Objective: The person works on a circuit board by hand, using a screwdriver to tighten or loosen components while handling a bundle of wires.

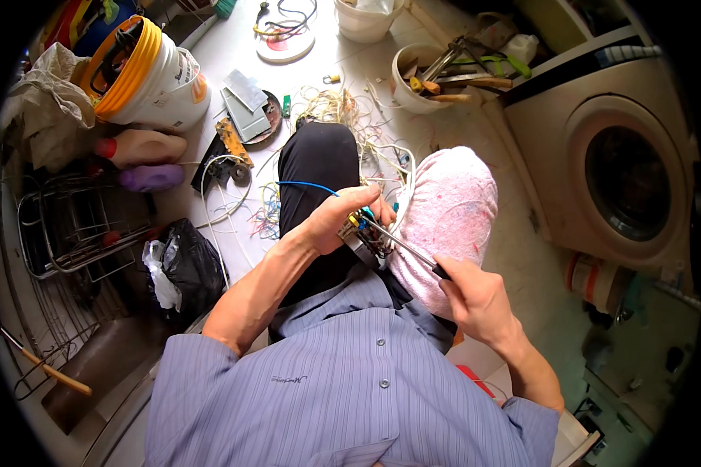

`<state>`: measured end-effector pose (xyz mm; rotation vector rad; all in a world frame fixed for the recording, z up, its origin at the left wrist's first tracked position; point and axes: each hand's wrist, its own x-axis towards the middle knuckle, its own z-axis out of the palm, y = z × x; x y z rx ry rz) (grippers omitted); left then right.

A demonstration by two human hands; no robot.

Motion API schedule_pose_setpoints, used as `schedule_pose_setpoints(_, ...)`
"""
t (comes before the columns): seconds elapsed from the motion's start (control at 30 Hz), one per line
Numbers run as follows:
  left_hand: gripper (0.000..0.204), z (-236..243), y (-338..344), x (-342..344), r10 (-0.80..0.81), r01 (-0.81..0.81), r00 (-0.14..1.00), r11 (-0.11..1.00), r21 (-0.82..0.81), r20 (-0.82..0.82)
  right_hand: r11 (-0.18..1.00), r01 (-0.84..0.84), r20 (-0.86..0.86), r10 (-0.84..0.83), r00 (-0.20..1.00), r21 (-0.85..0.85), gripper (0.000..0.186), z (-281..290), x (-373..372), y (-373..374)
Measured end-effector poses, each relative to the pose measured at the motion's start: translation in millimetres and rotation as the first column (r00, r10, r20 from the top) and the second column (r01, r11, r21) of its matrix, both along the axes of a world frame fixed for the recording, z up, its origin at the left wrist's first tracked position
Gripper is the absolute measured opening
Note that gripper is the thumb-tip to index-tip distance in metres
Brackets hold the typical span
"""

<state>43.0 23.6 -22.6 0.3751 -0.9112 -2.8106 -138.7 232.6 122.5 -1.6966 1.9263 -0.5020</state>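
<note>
My left hand (339, 216) is closed around a small electrical part (358, 226) with coloured wires and terminals, held above my lap between the knees. A blue wire (308, 184) runs out from it to the left, and a white cable (410, 187) rises beside it on the right. In my right hand (477, 296) is a screwdriver (405, 245), gripped by its dark handle. Its long metal shaft slants up and left, with the tip at the part. Whether the tip sits in a screw is too small to tell. A pink towel (448, 202) covers my right knee.
Tangled wires (339, 109) lie on the floor beyond my knees. A tool bucket (413, 97) stands far right, near a washing machine (592, 156). On the left are a white and orange bucket (163, 93), a black plastic bag (195, 265) and a wire rack (78, 241).
</note>
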Motion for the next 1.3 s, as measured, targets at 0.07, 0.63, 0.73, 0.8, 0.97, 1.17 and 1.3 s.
schedule_pose_setpoints(0.07,0.048,1,4,-2,0.027,-0.025,0.999,0.999,-0.048,0.04,0.999,-0.024,-0.122,0.019,0.992,-0.046,0.042,3,10,3)
schedule_pose_setpoints(0.63,0.073,22,3,0,-0.013,-0.006,0.986,0.993,0.115,0.166,0.69,0.004,0.684,-0.717,0.137,0.723,0.04,3,-11,-3)
schedule_pose_setpoints(0.73,0.075,11,3,3,-0.057,0.041,0.988,0.993,0.111,0.142,0.706,-0.038,0.707,-0.706,0.039,0.707,0.041,0,-10,4)
schedule_pose_setpoints(0.8,0.075,0,2,3,-0.086,0.077,0.991,0.994,0.083,0.104,0.717,-0.077,0.718,-0.696,-0.023,0.693,0.042,0,-11,6)
schedule_pose_setpoints(0.97,0.069,4,14,-2,0.067,-0.064,0.993,0.997,-0.038,0.092,0.649,-0.007,0.634,-0.742,0.219,0.761,0.04,3,-4,-3)
schedule_pose_setpoints(1.17,0.06,6,17,1,0.085,-0.073,0.986,0.993,-0.09,0.143,0.987,0.009,0.244,-0.049,0.968,0.16,0.033,3,11,-3)
schedule_pose_setpoints(1.3,0.048,6,17,2,0.106,-0.07,0.981,0.976,-0.207,0.165,0.888,0.084,0.339,-0.257,0.905,0.451,0.031,22,12,-14)
